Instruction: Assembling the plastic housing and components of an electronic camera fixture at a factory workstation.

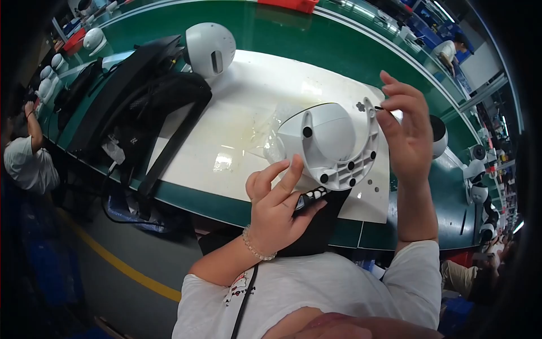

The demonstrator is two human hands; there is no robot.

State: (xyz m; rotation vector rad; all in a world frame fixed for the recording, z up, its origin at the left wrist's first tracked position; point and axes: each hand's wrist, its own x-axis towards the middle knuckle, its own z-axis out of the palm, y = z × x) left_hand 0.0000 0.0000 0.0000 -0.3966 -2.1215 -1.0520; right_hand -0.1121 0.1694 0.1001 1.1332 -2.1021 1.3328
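One dotted sheet (312, 196) is clamped in the left hand (274, 209). Right of the housing (333, 133), the right hand (409, 133) pinches a dark sliver (379, 108).

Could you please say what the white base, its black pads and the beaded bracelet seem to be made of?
White base: probably moulded plastic, satin, given its ribs. Black pads: perhaps rubber or foam, matt, showing little shine. Beaded bracelet: glossy glass or plastic, its beads glinting.

Housing (334, 133) — wht w/ blk dots; strip (312, 196) — blk w/ wht spots; mat (265, 79) wht; bench (339, 48) grn.
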